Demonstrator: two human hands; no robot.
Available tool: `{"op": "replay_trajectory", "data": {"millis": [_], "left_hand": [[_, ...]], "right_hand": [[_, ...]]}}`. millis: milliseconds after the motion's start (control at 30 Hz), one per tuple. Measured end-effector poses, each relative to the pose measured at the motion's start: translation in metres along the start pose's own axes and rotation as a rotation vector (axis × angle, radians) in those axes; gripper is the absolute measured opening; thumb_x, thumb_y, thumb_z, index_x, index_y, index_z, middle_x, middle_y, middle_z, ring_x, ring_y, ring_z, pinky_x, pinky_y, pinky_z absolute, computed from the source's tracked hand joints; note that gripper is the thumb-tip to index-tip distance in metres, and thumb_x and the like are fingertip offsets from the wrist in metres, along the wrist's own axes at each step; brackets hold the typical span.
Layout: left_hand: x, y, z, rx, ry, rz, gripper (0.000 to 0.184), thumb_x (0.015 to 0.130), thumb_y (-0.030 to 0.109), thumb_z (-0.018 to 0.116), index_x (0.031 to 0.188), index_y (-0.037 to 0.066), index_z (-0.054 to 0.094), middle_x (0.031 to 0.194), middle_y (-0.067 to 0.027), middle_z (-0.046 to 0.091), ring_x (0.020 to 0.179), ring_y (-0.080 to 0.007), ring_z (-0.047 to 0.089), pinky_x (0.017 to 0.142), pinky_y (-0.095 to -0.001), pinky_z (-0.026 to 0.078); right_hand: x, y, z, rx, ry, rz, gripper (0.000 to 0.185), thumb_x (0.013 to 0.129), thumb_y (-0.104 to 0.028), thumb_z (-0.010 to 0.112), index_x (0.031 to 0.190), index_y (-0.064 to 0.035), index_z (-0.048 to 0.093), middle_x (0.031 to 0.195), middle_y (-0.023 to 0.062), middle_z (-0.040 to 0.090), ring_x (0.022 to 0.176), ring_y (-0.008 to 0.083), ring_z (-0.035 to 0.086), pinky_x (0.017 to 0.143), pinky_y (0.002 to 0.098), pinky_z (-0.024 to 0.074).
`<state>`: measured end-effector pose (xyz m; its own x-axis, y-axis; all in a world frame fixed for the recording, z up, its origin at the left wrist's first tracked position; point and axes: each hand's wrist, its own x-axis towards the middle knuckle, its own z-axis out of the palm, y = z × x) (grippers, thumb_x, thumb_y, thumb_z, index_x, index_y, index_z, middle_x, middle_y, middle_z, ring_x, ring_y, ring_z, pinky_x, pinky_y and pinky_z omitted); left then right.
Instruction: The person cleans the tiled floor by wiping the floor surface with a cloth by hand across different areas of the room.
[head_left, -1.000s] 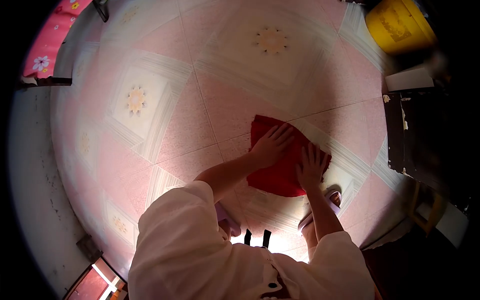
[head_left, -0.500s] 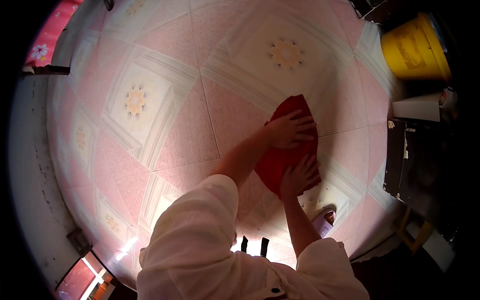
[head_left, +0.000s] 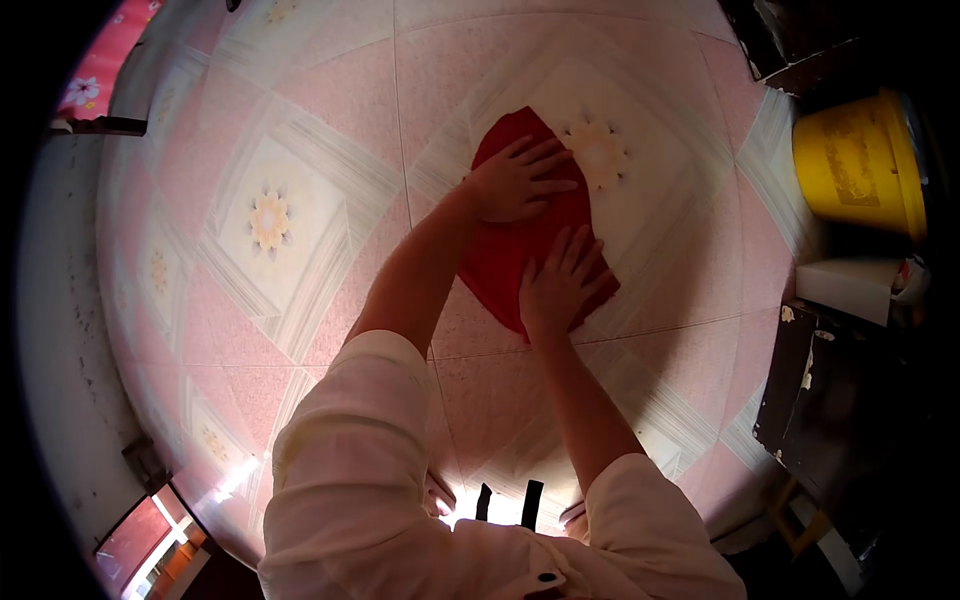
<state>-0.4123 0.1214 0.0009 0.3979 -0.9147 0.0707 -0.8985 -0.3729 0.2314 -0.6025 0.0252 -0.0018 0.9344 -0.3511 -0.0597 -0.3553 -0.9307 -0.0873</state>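
A red cloth (head_left: pixel 497 258) lies spread on the tiled floor (head_left: pixel 385 90), under both of my hands. My left hand (head_left: pixel 517 184) presses flat on its upper part, fingers spread and pointing right. Lower down and to the right, my right hand (head_left: pixel 560 287) also rests flat on the cloth, its fingers apart and pointing up. The cloth's upper right edge lies beside a yellow flower pattern (head_left: pixel 596 152) on a tile. Neither hand is curled round the cloth.
On the right stands a yellow bucket (head_left: pixel 855 165), with a white box (head_left: pixel 848 286) below it and dark, chipped furniture (head_left: pixel 825 395) nearer me. A wall (head_left: pixel 75 330) runs along the left. Pink flowered fabric (head_left: pixel 105 60) hangs at the upper left.
Both hands and the red cloth have moved forward and to the left across the floor. The view has shifted a little, and the shoe at the right no longer shows there.
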Motion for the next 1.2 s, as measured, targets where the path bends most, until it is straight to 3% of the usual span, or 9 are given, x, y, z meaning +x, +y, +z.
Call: {"op": "replay_trajectory", "data": {"millis": [133, 267, 333, 433, 467, 600, 833, 967, 1200], "left_hand": [[-0.053, -0.019, -0.009, 0.063, 0.001, -0.199, 0.053, 0.098, 0.043, 0.05, 0.149, 0.032, 0.046, 0.164, -0.0079, 0.026, 0.152, -0.0316, 0.02, 0.124, -0.0524, 0.014], [-0.123, 0.028, -0.008, 0.092, -0.031, -0.541, 0.055, 0.095, 0.041, 0.053, 0.149, 0.03, 0.045, 0.164, -0.0117, 0.025, 0.152, -0.0348, 0.018, 0.123, -0.0543, 0.012], [-0.163, 0.071, -0.005, 0.046, -0.019, -0.708, 0.061, 0.09, 0.032, 0.058, 0.149, 0.022, 0.047, 0.164, -0.0171, 0.022, 0.152, -0.039, 0.015, 0.123, -0.0556, 0.011], [-0.22, 0.158, 0.016, 0.034, -0.043, -0.925, 0.063, 0.089, 0.032, 0.061, 0.148, 0.019, 0.047, 0.165, -0.0196, 0.018, 0.152, -0.0421, 0.013, 0.122, -0.0571, 0.01], [-0.235, 0.191, 0.026, 0.023, -0.052, -1.012, 0.061, 0.091, 0.039, 0.06, 0.149, 0.024, 0.047, 0.165, -0.0183, 0.019, 0.152, -0.0425, 0.014, 0.122, -0.0579, 0.01], [-0.26, 0.313, 0.064, 0.06, -0.043, -1.227, 0.064, 0.092, 0.041, 0.057, 0.152, 0.025, 0.042, 0.165, -0.0218, 0.017, 0.152, -0.0457, 0.011, 0.121, -0.0603, 0.008], [-0.26, 0.332, 0.07, 0.051, -0.027, -1.27, 0.069, 0.092, 0.038, 0.057, 0.155, 0.021, 0.036, 0.164, -0.025, 0.017, 0.151, -0.0476, 0.012, 0.121, -0.0612, 0.009], [-0.253, 0.333, 0.062, 0.096, -0.173, -1.282, 0.065, 0.1, 0.042, 0.046, 0.158, 0.019, 0.029, 0.165, -0.0238, 0.011, 0.152, -0.0453, 0.009, 0.122, -0.0578, 0.008], [-0.247, 0.326, 0.042, 0.087, -0.353, -1.247, 0.066, 0.101, 0.048, 0.041, 0.159, 0.019, 0.028, 0.166, -0.0239, 0.006, 0.153, -0.0459, 0.005, 0.121, -0.0609, 0.008]], "right_hand": [[0.022, -0.013, 0.002, 0.076, 0.042, -0.232, 0.068, 0.097, -0.045, 0.052, 0.153, -0.0087, 0.038, 0.164, 0.0124, 0.025, 0.152, 0.0388, 0.016, 0.116, 0.0714, 0.008], [0.006, -0.01, -0.005, 0.179, -0.036, -0.44, 0.065, 0.097, -0.044, 0.053, 0.153, -0.0126, 0.04, 0.164, 0.0088, 0.026, 0.152, 0.0352, 0.019, 0.116, 0.0709, 0.0098], [-0.019, -0.006, -0.005, 0.227, -0.099, -0.621, 0.065, 0.095, -0.043, 0.056, 0.152, -0.0141, 0.042, 0.164, 0.0073, 0.027, 0.151, 0.0336, 0.021, 0.116, 0.0706, 0.0127], [-0.078, 0.014, -0.003, 0.303, -0.18, -0.766, 0.068, 0.092, -0.043, 0.06, 0.151, -0.0142, 0.043, 0.164, 0.0076, 0.027, 0.151, 0.0338, 0.022, 0.116, 0.0694, 0.0152], [-0.097, 0.023, -0.003, 0.305, -0.223, -0.841, 0.069, 0.091, -0.043, 0.061, 0.151, -0.0148, 0.043, 0.163, 0.0075, 0.028, 0.151, 0.0335, 0.022, 0.116, 0.0688, 0.0158], [-0.153, 0.066, 0.002, 0.29, -0.303, -1.018, 0.073, 0.089, -0.045, 0.063, 0.152, -0.0167, 0.04, 0.165, 0.0061, 0.024, 0.152, 0.0334, 0.018, 0.117, 0.0685, 0.0108], [-0.164, 0.075, 0.003, 0.262, -0.245, -1.068, 0.075, 0.087, -0.045, 0.064, 0.152, -0.017, 0.04, 0.165, 0.0054, 0.022, 0.153, 0.0313, 0.016, 0.12, 0.064, 0.0074], [-0.164, 0.076, 0.004, 0.248, -0.169, -1.082, 0.074, 0.089, -0.048, 0.061, 0.153, -0.0168, 0.04, 0.166, 0.0061, 0.021, 0.154, 0.0313, 0.013, 0.121, 0.0629, 0.0048], [-0.159, 0.073, -0.007, 0.315, -0.324, -1.055, 0.069, 0.09, -0.041, 0.061, 0.151, -0.0148, 0.043, 0.163, 0.0065, 0.029, 0.152, 0.0309, 0.022, 0.119, 0.0645, 0.0128]]}}
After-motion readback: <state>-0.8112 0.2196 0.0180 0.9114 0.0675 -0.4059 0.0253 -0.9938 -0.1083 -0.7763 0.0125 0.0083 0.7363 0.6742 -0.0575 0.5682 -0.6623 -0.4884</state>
